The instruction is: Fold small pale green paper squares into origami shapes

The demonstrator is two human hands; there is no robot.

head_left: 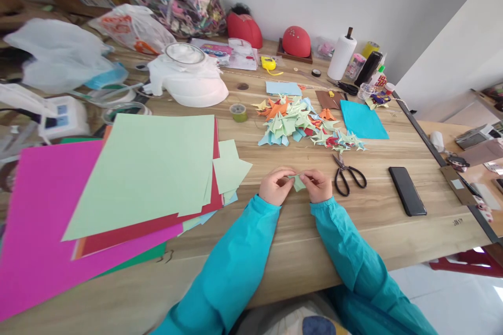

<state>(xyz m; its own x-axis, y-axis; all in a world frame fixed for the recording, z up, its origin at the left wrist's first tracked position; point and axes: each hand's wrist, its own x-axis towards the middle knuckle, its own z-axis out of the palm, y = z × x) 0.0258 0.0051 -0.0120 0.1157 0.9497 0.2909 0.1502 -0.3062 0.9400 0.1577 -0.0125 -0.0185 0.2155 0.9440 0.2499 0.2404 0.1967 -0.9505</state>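
My left hand (275,185) and my right hand (319,185) meet just above the wooden table (298,241), both in teal sleeves. Between their pinched fingertips they hold a small folded piece of pale green paper (298,183). Black scissors (348,174) lie right of my right hand. Beyond the hands sits a pile of folded paper shapes (302,123) in green, orange, blue and red.
A stack of large coloured sheets (118,188) covers the left of the table. A black phone (407,190) lies to the right, a teal sheet (363,120) behind it. A small tape roll (238,112), a white moulded object (188,81), plastic bags and a paper-towel roll (341,55) stand farther back.
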